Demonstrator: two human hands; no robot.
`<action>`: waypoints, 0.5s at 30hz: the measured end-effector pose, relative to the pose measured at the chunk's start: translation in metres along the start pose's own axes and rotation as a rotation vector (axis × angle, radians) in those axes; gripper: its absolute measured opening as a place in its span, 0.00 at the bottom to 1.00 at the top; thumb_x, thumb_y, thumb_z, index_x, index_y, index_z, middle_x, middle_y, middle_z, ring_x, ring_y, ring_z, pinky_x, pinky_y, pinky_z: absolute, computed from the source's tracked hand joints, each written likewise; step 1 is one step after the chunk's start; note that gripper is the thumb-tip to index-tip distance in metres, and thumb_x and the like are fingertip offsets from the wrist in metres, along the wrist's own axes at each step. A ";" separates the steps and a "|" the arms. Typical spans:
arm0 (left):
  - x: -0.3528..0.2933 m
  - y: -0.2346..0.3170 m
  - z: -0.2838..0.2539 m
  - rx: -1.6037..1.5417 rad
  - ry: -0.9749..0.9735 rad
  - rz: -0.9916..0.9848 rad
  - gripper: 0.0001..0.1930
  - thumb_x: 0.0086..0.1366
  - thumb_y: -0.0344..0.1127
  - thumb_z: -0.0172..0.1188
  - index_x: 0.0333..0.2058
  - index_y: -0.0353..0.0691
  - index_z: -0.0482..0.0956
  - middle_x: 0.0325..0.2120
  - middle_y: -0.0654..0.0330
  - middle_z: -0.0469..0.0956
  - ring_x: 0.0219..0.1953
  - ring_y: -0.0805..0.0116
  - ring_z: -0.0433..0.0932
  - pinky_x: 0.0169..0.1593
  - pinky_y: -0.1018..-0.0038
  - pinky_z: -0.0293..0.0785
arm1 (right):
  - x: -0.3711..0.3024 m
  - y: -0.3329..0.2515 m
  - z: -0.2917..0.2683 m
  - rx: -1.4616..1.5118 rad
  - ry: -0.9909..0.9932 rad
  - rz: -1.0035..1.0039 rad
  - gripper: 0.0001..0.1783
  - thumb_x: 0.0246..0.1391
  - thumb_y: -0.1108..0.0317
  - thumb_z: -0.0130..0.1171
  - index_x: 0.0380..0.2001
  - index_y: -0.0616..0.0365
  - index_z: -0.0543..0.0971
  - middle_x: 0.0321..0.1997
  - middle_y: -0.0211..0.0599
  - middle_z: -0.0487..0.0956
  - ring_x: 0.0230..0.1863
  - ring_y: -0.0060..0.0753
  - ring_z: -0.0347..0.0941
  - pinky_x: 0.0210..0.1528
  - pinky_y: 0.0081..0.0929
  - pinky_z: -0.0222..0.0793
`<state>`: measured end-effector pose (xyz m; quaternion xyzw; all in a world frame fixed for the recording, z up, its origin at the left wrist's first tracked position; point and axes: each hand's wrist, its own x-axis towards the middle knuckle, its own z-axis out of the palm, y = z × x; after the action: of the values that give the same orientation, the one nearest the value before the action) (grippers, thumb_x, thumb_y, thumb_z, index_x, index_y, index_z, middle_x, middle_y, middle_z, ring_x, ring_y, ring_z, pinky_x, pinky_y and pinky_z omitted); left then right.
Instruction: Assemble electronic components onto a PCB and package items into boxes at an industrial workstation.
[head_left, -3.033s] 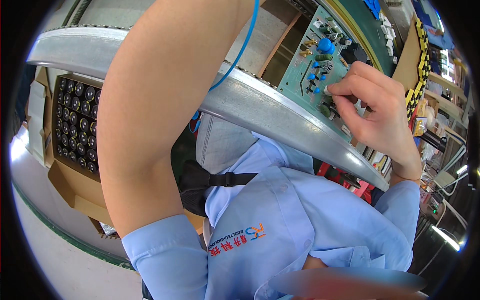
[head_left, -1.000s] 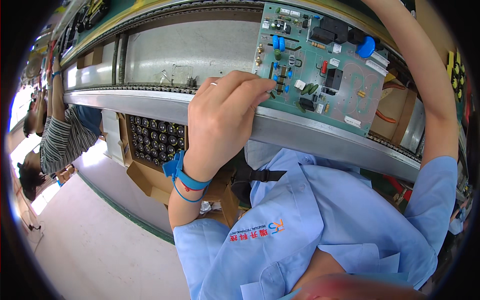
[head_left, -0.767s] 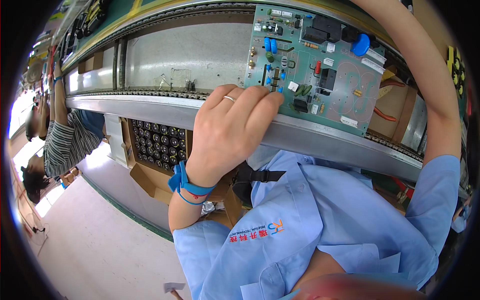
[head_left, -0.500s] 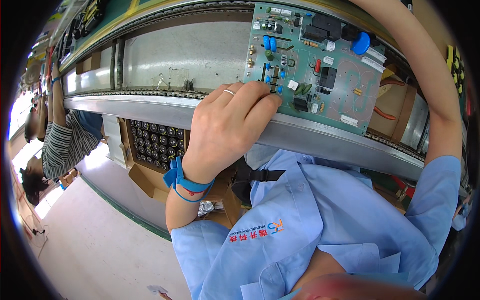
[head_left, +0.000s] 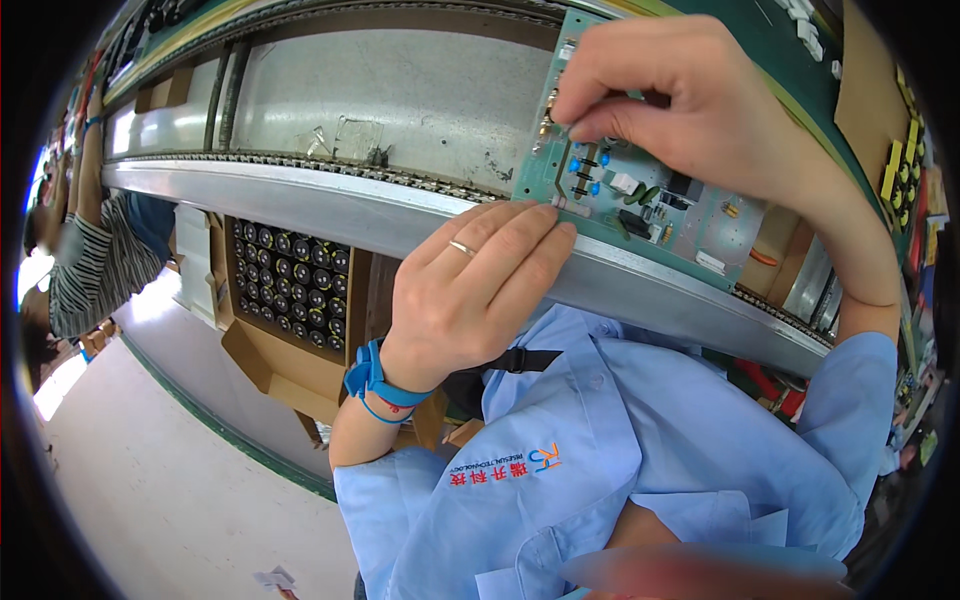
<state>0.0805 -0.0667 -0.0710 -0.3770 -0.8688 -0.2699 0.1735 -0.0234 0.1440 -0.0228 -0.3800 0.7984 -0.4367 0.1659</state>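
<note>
A green circuit board [head_left: 545,185], carrying many small parts, lies across the conveyor rails. My left hand [head_left: 475,290], with a ring and a blue wrist strap, rests over the near rail. Its fingers lie side by side, their tips at the board's near left edge, beside a pale cylindrical part [head_left: 572,207]; the thumb is hidden. Over the board's far left part, my right hand [head_left: 680,100] is closed in a pinch. What its fingertips hold is too small to make out. Small blue parts [head_left: 590,160] stand just below that pinch. The right hand covers much of the board's far side.
The metal near rail [head_left: 300,195] and its chain run along the conveyor's edge. Below it stands an open carton of black cylindrical parts [head_left: 290,280]. A cardboard box [head_left: 875,110] is at the far right. Another person in a striped shirt [head_left: 110,270] is at the left.
My right hand has come in from the far side and now pinches over the board. The board appears farther right in view; my left hand stays at its near left edge.
</note>
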 end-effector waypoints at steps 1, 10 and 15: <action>-0.003 0.001 0.002 -0.026 0.042 -0.026 0.13 0.43 0.23 0.59 0.32 0.36 0.81 0.34 0.57 0.81 0.37 0.62 0.82 0.39 0.70 0.79 | -0.001 0.006 0.008 -0.118 0.055 -0.139 0.07 0.44 0.79 0.64 0.31 0.62 0.80 0.30 0.37 0.80 0.33 0.33 0.77 0.35 0.24 0.71; -0.017 -0.003 0.009 -0.148 0.121 -0.080 0.11 0.48 0.27 0.58 0.33 0.38 0.80 0.36 0.58 0.81 0.40 0.63 0.81 0.45 0.68 0.75 | -0.002 0.006 0.023 -0.511 0.104 -0.292 0.07 0.41 0.70 0.66 0.27 0.58 0.80 0.26 0.32 0.78 0.27 0.34 0.76 0.27 0.27 0.71; -0.020 -0.004 0.013 -0.130 0.193 -0.067 0.10 0.49 0.28 0.58 0.33 0.39 0.80 0.36 0.59 0.81 0.40 0.63 0.81 0.46 0.68 0.73 | -0.003 -0.003 0.026 -0.699 0.035 -0.453 0.13 0.29 0.76 0.63 0.27 0.59 0.80 0.27 0.34 0.78 0.25 0.32 0.75 0.22 0.25 0.69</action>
<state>0.0895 -0.0725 -0.0928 -0.3305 -0.8408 -0.3666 0.2225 -0.0044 0.1306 -0.0350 -0.5719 0.7975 -0.1714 -0.0872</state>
